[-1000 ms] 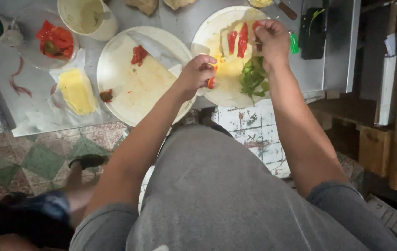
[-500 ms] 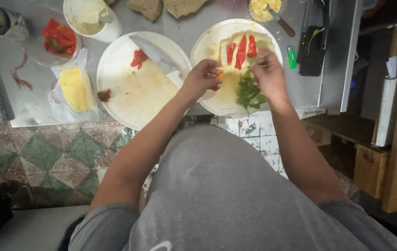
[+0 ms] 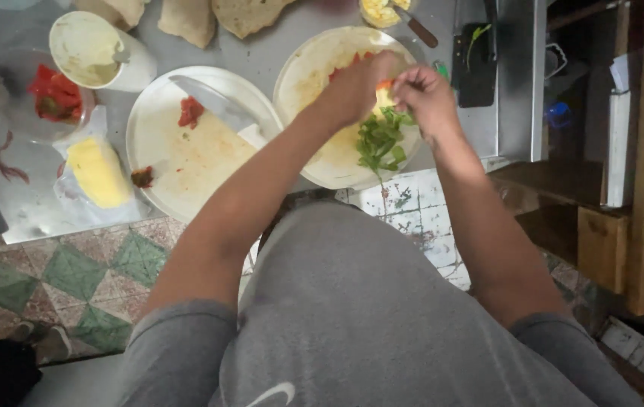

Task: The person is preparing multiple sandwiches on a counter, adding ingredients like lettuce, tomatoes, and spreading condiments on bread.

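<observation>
Together, the fingers of the left hand [image 3: 356, 87] and the right hand [image 3: 427, 94] pinch a small orange and yellow bit of food [image 3: 384, 92] between them, held just above the round white plate [image 3: 307, 90] on the right; both hands are curled tight around it, knuckles up, so the rest of the bit is hidden. Just below the right hand lies a loose bunch of green leaves [image 3: 380, 142] on a pale flatbread that covers most of that plate, and red pepper strips [image 3: 346, 64] peek out past the left hand. To the left, touching the first plate or nearly so, sits a second round white plate [image 3: 148, 136] with a stained pale flatbread, a red pepper piece [image 3: 190, 111] and a broad steel knife [image 3: 213, 102] laid slantwise across it. Further left on the grey metal counter [image 3: 28, 211] are a yellow block in clear plastic wrap [image 3: 97, 172], a clear bowl of red pepper pieces [image 3: 54, 94] and a white tub of pale spread [image 3: 92, 49]. Torn flatbread pieces [image 3: 246, 13] lie along the far edge, and a dark flat device [image 3: 476, 68] rests right of the plate.
</observation>
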